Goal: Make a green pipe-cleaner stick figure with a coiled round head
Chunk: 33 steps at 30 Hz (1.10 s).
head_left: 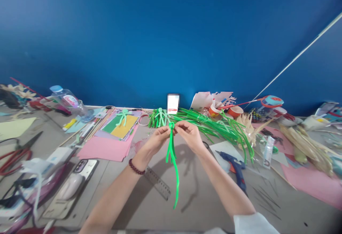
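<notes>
Both hands meet above the table, pinching a bright green pipe cleaner figure (172, 145) by its looped top. My left hand (159, 137) is closed on its left side, and my right hand (188, 131) grips it from the right between thumb and fingers. Several strands hang from the loop, one much longer than the others. Just behind stand several finished-looking green pipe cleaner figures (160, 117) near a propped phone (173, 104). Loose green pipe cleaners (213, 120) lie in a bundle to the right. Below the left wrist rests a clear ruler (159, 184).
On the right lie a blue glue gun (233, 168) and dried husks (311, 146). To the left are pink paper (107, 150), a phone (71, 187) with a white mouse on it, red-handled scissors (20, 155) and a plastic bottle (66, 98). A blue wall (171, 41) rises behind.
</notes>
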Each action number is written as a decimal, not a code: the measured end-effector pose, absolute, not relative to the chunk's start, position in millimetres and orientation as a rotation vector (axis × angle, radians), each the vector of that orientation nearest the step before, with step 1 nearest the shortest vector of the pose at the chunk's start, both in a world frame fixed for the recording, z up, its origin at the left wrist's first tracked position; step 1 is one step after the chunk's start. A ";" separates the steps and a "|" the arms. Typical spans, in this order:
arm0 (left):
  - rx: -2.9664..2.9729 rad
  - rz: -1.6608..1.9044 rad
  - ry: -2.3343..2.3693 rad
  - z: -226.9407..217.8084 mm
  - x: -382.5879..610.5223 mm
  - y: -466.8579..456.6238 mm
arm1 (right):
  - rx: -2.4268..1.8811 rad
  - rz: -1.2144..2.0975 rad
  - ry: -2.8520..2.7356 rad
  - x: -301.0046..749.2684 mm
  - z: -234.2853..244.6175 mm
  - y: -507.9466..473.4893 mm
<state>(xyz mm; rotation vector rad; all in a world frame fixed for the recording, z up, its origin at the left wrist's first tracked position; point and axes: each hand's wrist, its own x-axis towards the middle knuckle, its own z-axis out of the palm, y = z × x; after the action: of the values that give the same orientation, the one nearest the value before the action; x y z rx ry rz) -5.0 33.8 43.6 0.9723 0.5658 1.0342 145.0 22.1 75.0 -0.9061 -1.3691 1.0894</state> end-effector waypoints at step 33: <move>1.222 1.118 0.706 56.3 -2.8 28.9 | -0.981 1.060 -1.358 147.6 73.9 21.6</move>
<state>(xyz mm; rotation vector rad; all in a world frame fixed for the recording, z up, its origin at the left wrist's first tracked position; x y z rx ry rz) -2.8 28.9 56.3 1.2221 0.7060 1.1180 147.6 21.6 73.9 -0.9810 -1.3582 1.0605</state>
